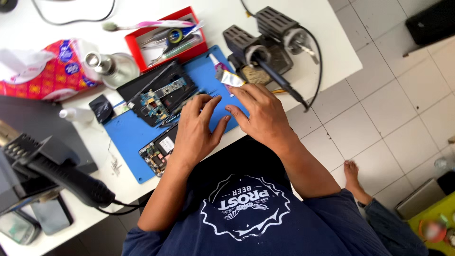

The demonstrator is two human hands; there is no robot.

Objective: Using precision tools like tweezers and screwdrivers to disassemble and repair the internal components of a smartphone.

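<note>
Fingers of the left hand and right hand lay loosely spread, pinching nothing visible, on the flat blue rubber work mat beside the opened black phone body, probably mid-disassembly, needing a fine grip next.

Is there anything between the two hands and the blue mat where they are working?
Nothing visible. The left hand and right hand lie directly on the blue mat, fingertips nearly meeting. The opened phone lies above the left hand, a glue tube above the right. Whatever is under the fingers is hidden.
</note>
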